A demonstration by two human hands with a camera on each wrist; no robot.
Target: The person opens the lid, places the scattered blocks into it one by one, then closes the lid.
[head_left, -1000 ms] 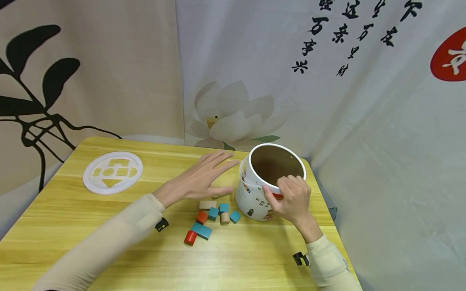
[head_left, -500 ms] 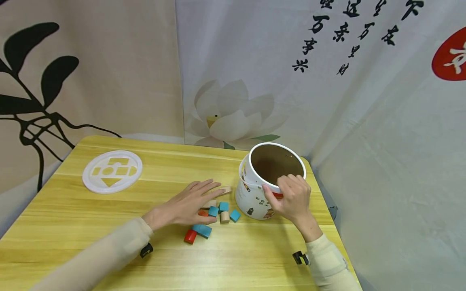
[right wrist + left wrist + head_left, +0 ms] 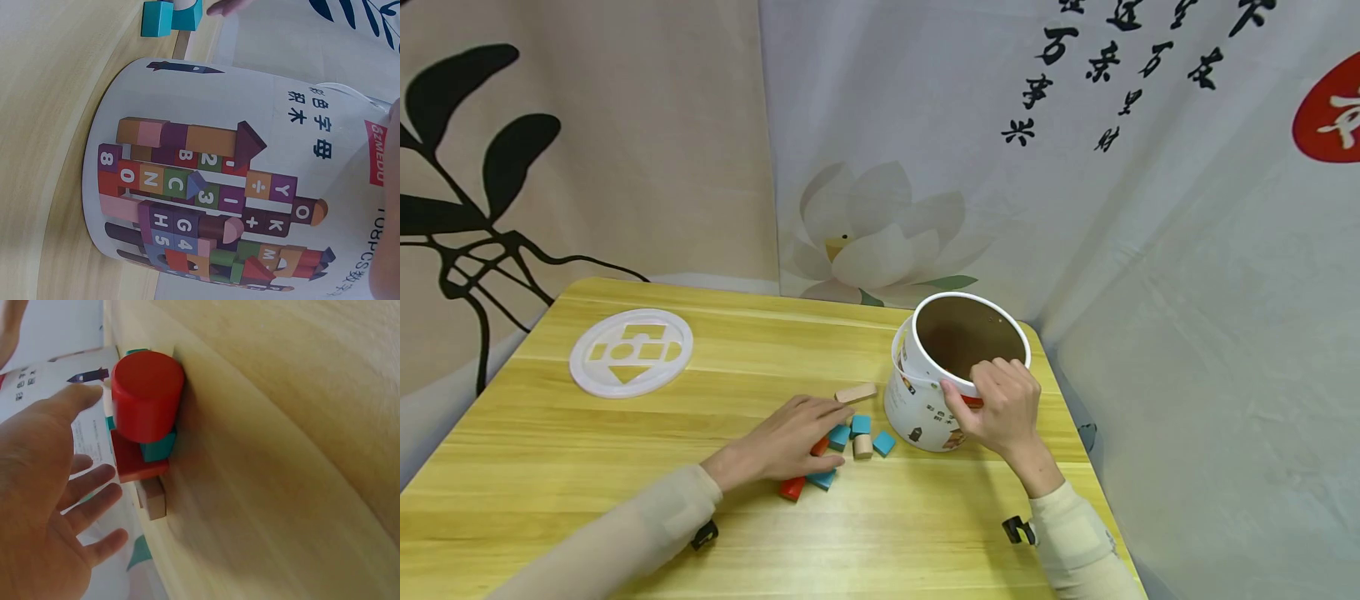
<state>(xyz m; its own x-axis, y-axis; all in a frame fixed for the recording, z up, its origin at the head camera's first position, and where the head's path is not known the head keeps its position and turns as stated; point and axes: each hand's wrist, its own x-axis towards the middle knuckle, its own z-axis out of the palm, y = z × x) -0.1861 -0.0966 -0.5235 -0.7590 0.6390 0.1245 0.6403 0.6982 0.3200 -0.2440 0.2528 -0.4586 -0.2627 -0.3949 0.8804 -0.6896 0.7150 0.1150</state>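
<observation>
My right hand [image 3: 998, 408] grips the rim of a white printed bucket [image 3: 921, 425], with the thumb outside and the fingers curled over the edge. The bucket stands upright, and its brown inside shows. My left hand [image 3: 786, 440] is low over a loose group of toy blocks, palm down, fingers relaxed and apart. It covers part of the group. Near its thumb lie a red cylinder block [image 3: 148, 400], an orange block [image 3: 128, 462] and a blue block [image 3: 822, 479]. Beyond the fingertips are more blue blocks [image 3: 884, 444], a plain wooden cylinder [image 3: 862, 447] and a flat wooden block [image 3: 856, 392].
A white round lid [image 3: 589, 379] with shaped cut-outs lies at the back left of the wooden table [image 3: 760, 333]. Printed cloth [image 3: 700, 167] hangs close behind and on the right side. The bucket stands near the table's right edge.
My left hand has come back from beside the bucket toward me and down over the blocks, uncovering the flat wooden block. My right hand and the bucket have stayed in place.
</observation>
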